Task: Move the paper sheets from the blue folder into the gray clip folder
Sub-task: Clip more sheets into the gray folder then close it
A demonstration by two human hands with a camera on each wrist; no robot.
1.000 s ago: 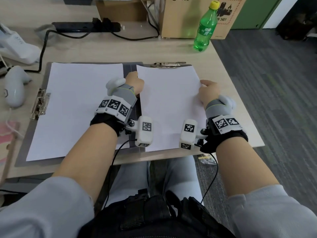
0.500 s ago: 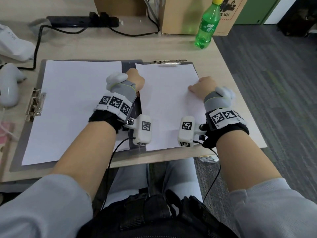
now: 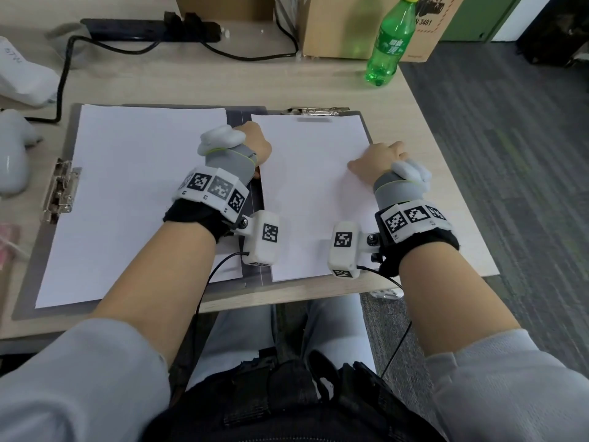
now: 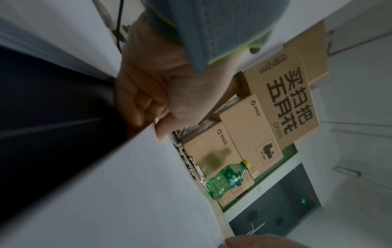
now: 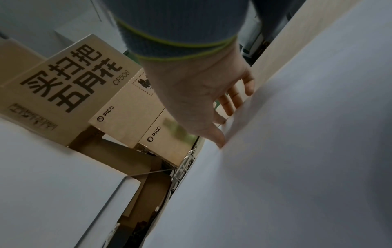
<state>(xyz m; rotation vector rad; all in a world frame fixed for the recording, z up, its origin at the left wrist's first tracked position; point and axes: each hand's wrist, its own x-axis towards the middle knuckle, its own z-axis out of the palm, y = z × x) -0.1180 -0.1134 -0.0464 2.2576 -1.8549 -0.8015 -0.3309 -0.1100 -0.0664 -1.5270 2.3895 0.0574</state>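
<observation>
Two white paper stacks lie side by side on the desk. The left stack (image 3: 137, 193) rests on a gray board (image 3: 28, 291) with a metal clip (image 3: 60, 189) on its left edge. The right stack (image 3: 312, 193) lies under a metal clip (image 3: 315, 111) at its top. A dark strip (image 3: 255, 199) runs between them. My left hand (image 3: 251, 145) pinches the right stack's left edge, thumb on top and fingers curled under (image 4: 148, 104). My right hand (image 3: 376, 161) grips its right edge, thumb on the sheet and fingers below (image 5: 201, 100).
A green plastic bottle (image 3: 389, 43) stands at the desk's far right corner in front of cardboard boxes (image 3: 344, 23). A black power strip (image 3: 153, 27) and its cable lie at the back. A white controller (image 3: 12, 154) sits at the left edge. The desk ends just right of the sheets.
My right hand has slid a little leftward from the sheet's right edge, thumb now farther onto the paper. The left hand has kept its place.
</observation>
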